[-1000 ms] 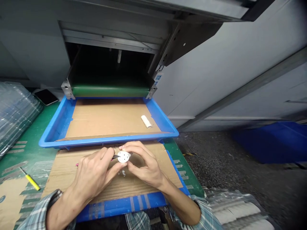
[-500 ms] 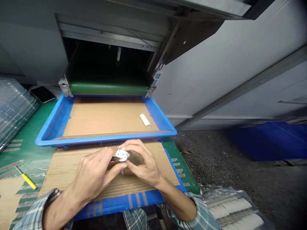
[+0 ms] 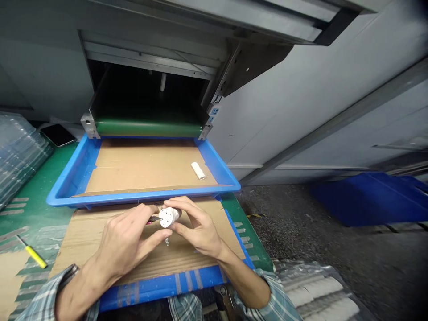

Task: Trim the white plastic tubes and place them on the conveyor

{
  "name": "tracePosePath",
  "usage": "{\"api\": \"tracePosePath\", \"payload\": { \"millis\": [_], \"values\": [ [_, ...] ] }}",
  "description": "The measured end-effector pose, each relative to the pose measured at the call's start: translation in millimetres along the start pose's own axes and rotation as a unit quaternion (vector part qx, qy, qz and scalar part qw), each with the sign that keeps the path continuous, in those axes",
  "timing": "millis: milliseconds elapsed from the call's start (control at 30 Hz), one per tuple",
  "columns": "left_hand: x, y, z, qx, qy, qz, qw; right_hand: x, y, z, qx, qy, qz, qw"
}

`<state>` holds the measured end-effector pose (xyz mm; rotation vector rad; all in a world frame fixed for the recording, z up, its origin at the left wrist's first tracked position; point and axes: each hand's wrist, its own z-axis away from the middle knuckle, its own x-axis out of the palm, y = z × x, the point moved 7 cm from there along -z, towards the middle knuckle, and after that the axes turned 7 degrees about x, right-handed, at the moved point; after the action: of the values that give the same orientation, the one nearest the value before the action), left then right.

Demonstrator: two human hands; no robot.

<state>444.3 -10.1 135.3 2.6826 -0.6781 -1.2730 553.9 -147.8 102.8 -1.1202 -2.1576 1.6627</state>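
My right hand (image 3: 197,229) grips a small white round plastic part (image 3: 168,217) with a few holes in its face, held just above the cardboard sheet (image 3: 100,232) in front of me. My left hand (image 3: 129,240) is closed on a thin dark-tipped tool (image 3: 154,219) whose tip touches the part's left edge. Tiny bits (image 3: 166,242) lie on the cardboard below the part. Another white cylindrical part (image 3: 198,170) lies in the blue tray (image 3: 67,187) behind my hands, near its right wall.
The tray sits under a green conveyor roller (image 3: 147,128) at a dark machine opening. A phone (image 3: 58,134) and stacked clear plastic trays (image 3: 16,156) lie at the left. A yellow-handled tool (image 3: 33,254) rests on the green mat. Blue bins (image 3: 368,198) stand on the floor at right.
Both hands with the white part have shifted slightly left and the view has tilted a little; the grip looks the same.
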Motion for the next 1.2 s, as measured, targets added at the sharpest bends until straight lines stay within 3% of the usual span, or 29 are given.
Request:
{"api": "tracePosePath", "payload": {
  "millis": [433, 633, 1200],
  "values": [
    [4.9, 5.2, 1.3, 0.006, -0.031, -0.084, 0.996, 2.9, -4.6, 2.8, -0.061, 0.026, 0.027, 0.997],
    [10.6, 3.7, 3.7, -0.006, -0.055, -0.072, 0.996, 2.0, -7.6, 4.3, -0.083, 0.05, 0.048, 0.994],
    [15.3, 8.8, 2.4, -0.011, -0.051, -0.064, 0.997, 4.2, -17.9, 11.1, -0.153, 0.12, 0.155, 0.969]
  ]
}}
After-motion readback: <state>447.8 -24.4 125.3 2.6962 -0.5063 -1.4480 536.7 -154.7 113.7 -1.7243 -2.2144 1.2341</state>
